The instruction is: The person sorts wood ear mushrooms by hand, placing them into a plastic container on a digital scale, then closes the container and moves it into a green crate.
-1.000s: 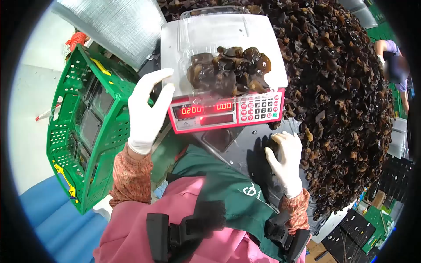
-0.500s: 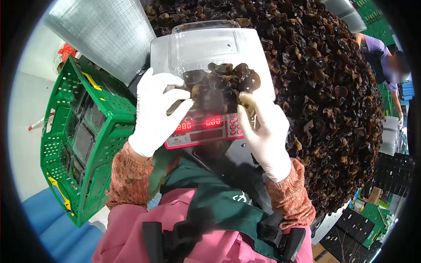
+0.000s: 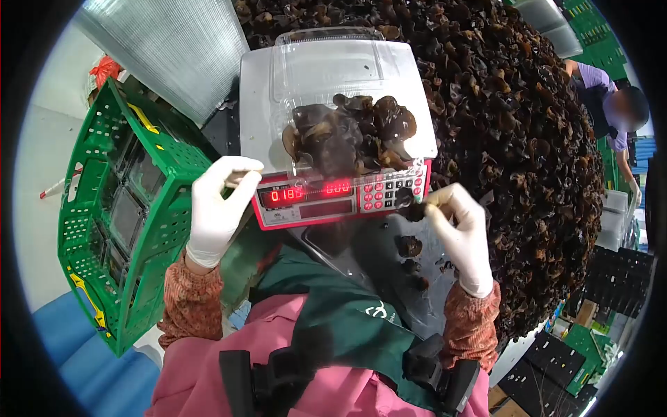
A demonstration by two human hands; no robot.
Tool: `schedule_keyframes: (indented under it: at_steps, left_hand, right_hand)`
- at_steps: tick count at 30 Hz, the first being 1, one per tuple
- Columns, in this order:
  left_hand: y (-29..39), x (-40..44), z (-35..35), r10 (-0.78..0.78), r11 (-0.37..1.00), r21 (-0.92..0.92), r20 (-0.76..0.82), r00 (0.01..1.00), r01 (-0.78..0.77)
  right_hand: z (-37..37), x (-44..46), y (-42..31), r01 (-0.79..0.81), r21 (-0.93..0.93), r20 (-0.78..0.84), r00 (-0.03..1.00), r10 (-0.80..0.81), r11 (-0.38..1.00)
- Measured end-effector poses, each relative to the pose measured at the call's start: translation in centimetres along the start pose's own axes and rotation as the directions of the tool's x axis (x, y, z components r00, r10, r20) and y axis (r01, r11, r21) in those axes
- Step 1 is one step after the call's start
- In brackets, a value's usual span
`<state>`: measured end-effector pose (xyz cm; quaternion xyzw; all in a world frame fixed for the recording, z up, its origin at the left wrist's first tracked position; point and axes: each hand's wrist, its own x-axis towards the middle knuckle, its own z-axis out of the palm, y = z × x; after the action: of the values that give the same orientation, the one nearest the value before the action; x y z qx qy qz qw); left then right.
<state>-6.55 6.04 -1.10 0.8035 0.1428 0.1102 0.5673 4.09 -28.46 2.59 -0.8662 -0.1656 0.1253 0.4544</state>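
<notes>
Wood ear mushrooms (image 3: 340,135) lie in a clear plastic clamshell box (image 3: 326,66), whose lid is folded back over the pan of a digital scale (image 3: 413,76). The red display (image 3: 286,195) seems to read 0.185. At the scale's right front corner, my gloved right hand (image 3: 462,233) pinches a small dark wood ear mushroom piece (image 3: 411,210). My gloved left hand (image 3: 221,208) is beside the scale's left front corner, fingers bent, thumb and forefinger slightly apart with nothing between them. A few loose mushroom pieces (image 3: 410,246) rest on the surface below the scale.
A large heap of wood ear mushrooms (image 3: 514,167) fills the right side. On the left stands a green crate (image 3: 177,208) holding several clear boxes. Stacked clear plastic lids or boxes (image 3: 163,52) rise behind it. Another person (image 3: 611,104) is at the far right.
Both hands have moved off the mushrooms in the box. The left went down and left; the right went down and right and now pinches a piece. The display's left number has changed.
</notes>
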Motion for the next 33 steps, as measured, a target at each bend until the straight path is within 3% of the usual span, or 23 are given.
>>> schedule_keyframes:
  at_steps: [4, 5, 8, 11, 12, 14, 15, 16, 18, 19, 20, 23, 24, 26, 27, 28, 30, 32, 33]
  left_hand:
    - [0.3, -0.8, -1.1, -0.084, 0.995, -0.043, 0.027, 0.996, 0.085]
    - [0.1, -0.7, -1.5, -0.103, 0.993, -0.061, 0.013, 0.995, 0.104]
    - [0.8, -0.5, -1.8, -0.154, 0.984, -0.085, 0.039, 0.987, 0.157]
    - [1.2, -0.4, -0.4, -0.173, 0.96, -0.185, 0.194, 0.966, 0.209]
    - [1.4, -0.4, 0.4, -0.241, 0.926, -0.235, 0.238, 0.941, 0.296]
    - [0.3, -0.8, 1.8, -0.171, 0.868, -0.403, 0.309, 0.936, 0.292]
    - [1.2, -0.5, 2.3, -0.266, 0.837, -0.375, 0.358, 0.895, 0.399]
    - [1.0, -0.7, 2.9, -0.211, 0.794, -0.483, 0.352, 0.912, 0.369]
    - [2.2, -0.3, 3.7, -0.34, 0.796, -0.401, 0.324, 0.883, 0.454]
    - [2.2, -0.1, 3.6, -0.333, 0.804, -0.391, 0.329, 0.884, 0.448]
    - [2.0, 0.0, 3.4, -0.325, 0.811, -0.382, 0.333, 0.885, 0.442]
    - [1.6, 0.5, 2.9, -0.312, 0.82, -0.367, 0.359, 0.88, 0.44]
    - [1.5, 0.5, 2.7, -0.313, 0.819, -0.362, 0.369, 0.875, 0.445]
    - [1.4, 0.5, 2.4, -0.314, 0.813, -0.375, 0.362, 0.878, 0.446]
    - [1.4, 0.5, 2.2, -0.314, 0.81, -0.381, 0.359, 0.879, 0.445]
    - [1.4, 0.5, 2.0, -0.324, 0.755, -0.454, 0.369, 0.871, 0.473]
    - [1.2, 0.5, 2.0, -0.331, 0.622, -0.588, 0.402, 0.854, 0.518]
    - [1.3, 0.6, 1.9, -0.272, 0.701, -0.547, 0.389, 0.88, 0.458]
    - [1.0, 0.4, 2.1, -0.255, 0.759, -0.497, 0.365, 0.895, 0.419]
  right_hand:
    - [1.7, -4.0, 4.9, 0.044, -0.353, 0.165, 0.986, 0.016, 0.935]
    - [1.7, -4.5, 5.5, 0.012, -0.447, 0.219, 0.971, 0.096, 0.894]
    - [0.5, -4.2, 4.7, -0.07, -0.337, 0.174, 0.975, 0.136, 0.939]
    - [-2.0, -0.2, 2.8, 0.028, -0.165, -0.067, 0.997, -0.039, 0.986]
    - [-2.6, 1.6, 1.7, -0.086, -0.014, -0.138, 0.987, 0.083, 0.996]
    - [-3.7, 6.1, -0.1, -0.036, 0.176, -0.236, 0.969, 0.078, 0.984]
    - [-3.7, 8.6, -0.1, 0.028, 0.32, -0.255, 0.965, 0.058, 0.947]
    - [-3.7, 11.4, 1.1, 0.065, 0.508, -0.176, 0.984, 0.03, 0.859]
    - [-2.4, 15.9, 1.1, 0.043, 0.53, -0.033, 0.999, -0.03, 0.847]
    - [-1.3, 17.2, 1.7, 0.093, 0.563, 0.046, 0.989, -0.144, 0.821]
    - [-0.2, 19.1, 3.0, 0.047, 0.603, 0.11, 0.984, -0.141, 0.797]
    - [2.4, 20.3, -0.7, -0.103, 0.818, 0.145, 0.989, -0.03, 0.565]
    - [2.2, 20.8, 0.3, -0.05, 0.882, 0.121, 0.985, -0.123, 0.468]
    - [0.9, 18.3, -1.1, 0.079, 0.911, 0.053, 0.951, -0.304, 0.405]
    - [-0.1, 16.8, -1.2, 0.116, 0.844, 0.04, 0.96, -0.276, 0.523]
    - [-1.6, 15.1, -1.3, -0.028, 0.755, 0.16, 0.977, -0.143, 0.655]
    - [-1.5, 10.2, -2.5, 0.057, 0.287, 0.091, 0.992, -0.087, 0.956]
    - [-0.2, 7.4, 0.1, -0.042, 0.255, 0.086, 0.996, 0.021, 0.966]
    - [0.4, 6.2, -0.1, -0.152, 0.374, 0.142, 0.984, 0.106, 0.915]
